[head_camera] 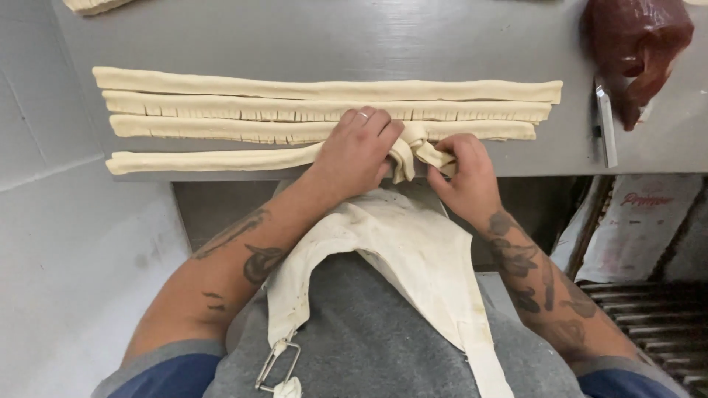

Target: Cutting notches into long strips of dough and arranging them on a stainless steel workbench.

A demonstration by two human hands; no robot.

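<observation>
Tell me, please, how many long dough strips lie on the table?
4: farthest strip, second strip, third strip, nearest strip, which both hands are twisting. More may lie outside the frame.

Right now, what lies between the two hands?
A twisted, looped piece of dough strip spans the gap between left hand and right hand, in the head view.

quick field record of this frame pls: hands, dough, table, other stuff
left hand: grips the nearest dough strip at its twisted end
right hand: pinches the dough knot
other dough: three long strips lie side by side, two with notched edges
table: grey metal
knife: flat at right
red bag: top right corner
apron: cream, worn by the person
</observation>
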